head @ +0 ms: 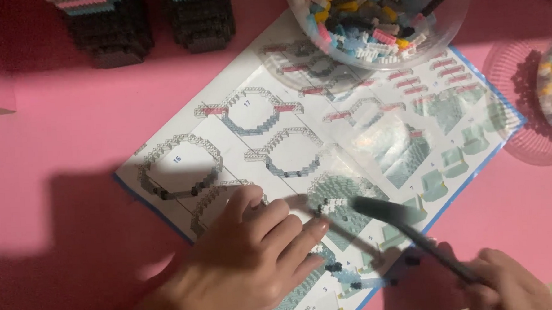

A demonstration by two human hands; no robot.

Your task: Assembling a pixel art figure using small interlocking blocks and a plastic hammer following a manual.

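My left hand (249, 255) rests palm down on a printed instruction sheet (250, 122) that shows ring-shaped brick layers; its fingertips press beside a small cluster of tiny black and white bricks (329, 205) on the sheet. My right hand (508, 284), at the lower right corner, grips a dark tweezers-like tool (403, 221). The tool's blurred tip points left toward that cluster. A few more small dark and pale bricks (356, 275) lie on the sheet's near edge between my hands.
A clear bowl (376, 26) full of mixed pink, blue, yellow, white and black tiny bricks stands at the top. A second clear bowl (528, 94) sits at the right edge. Two dark built brick blocks (112, 26) stand at the top left on the pink table (57, 127).
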